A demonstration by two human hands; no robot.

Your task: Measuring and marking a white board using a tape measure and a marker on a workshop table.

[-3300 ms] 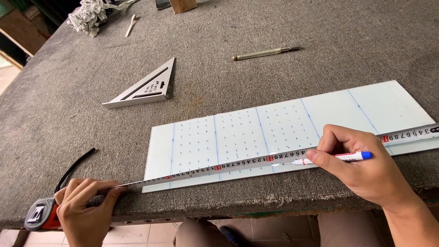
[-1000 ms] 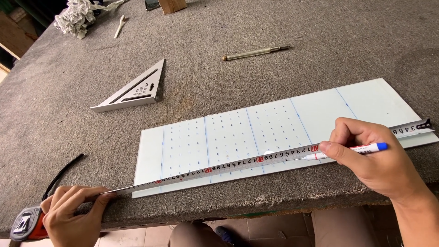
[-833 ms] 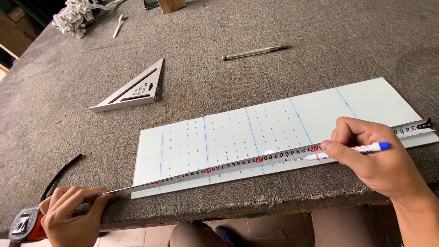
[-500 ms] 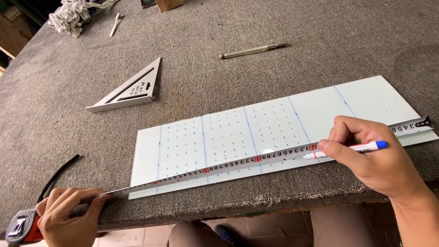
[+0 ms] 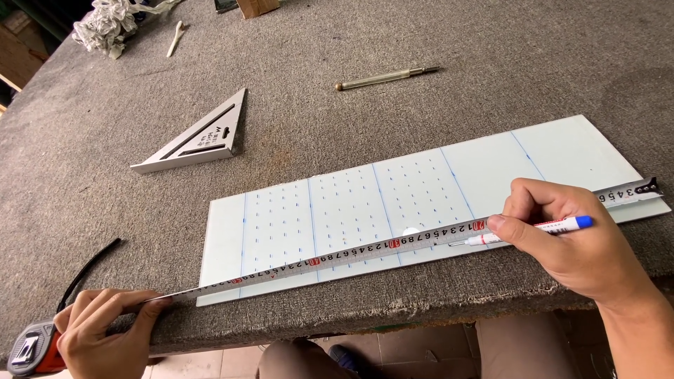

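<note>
A long pale blue-white sheet (image 5: 337, 203), marked with blue lines and small dashes, lies flat near the front edge of a grey carpeted table (image 5: 421, 42). A steel measuring tape blade (image 5: 351, 254) stretches across it from lower left to the right end. My left hand (image 5: 105, 333) grips the red-and-grey tape case (image 5: 31, 349) at the table's front left edge and pins the blade with the thumb. My right hand (image 5: 569, 242) holds a white marker with a blue cap (image 5: 533, 230), tip on the sheet just below the blade.
A metal triangular square (image 5: 196, 135) lies behind the sheet at left. A thin pen-like glass cutter (image 5: 386, 76) rests farther back. A crumpled rag (image 5: 105, 24) and a small stick sit at the far left corner. A black strap (image 5: 88, 270) lies near my left hand.
The view has shifted slightly. My right hand with the marker stays at about the same spot on the tape; my left hand keeps holding the tape case.
</note>
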